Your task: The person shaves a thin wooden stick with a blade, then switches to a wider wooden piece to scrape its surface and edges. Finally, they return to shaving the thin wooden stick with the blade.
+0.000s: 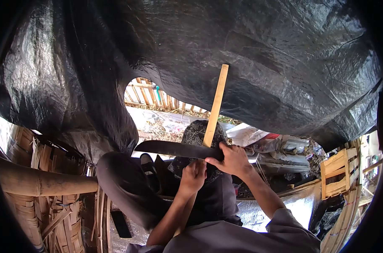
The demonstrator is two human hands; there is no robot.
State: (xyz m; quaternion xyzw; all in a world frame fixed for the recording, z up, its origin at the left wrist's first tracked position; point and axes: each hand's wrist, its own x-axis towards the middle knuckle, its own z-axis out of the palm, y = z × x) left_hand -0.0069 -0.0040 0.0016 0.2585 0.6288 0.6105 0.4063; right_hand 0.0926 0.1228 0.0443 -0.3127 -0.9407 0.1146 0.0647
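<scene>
A long, pale bamboo strip (217, 103) runs up and away from my lap, its far end in front of the black sheet. My left hand (193, 177) is closed round its lower part. Just above that hand, a dark, broad knife blade (170, 149) lies across the strip, its tip pointing left. My right hand (232, 159) grips the knife at its right end, fingers wrapped over it and thumb near the strip. The knife's handle is mostly hidden by the fingers. Patterned dark cloth (198, 131) covers my knee behind the strip.
A black plastic sheet (263, 55) hangs across the top. At the left are a thick bamboo pole (44, 181) and woven bamboo (69, 219). A wooden crate (338, 173) stands at the right. A dark flat object (121, 224) lies at lower left.
</scene>
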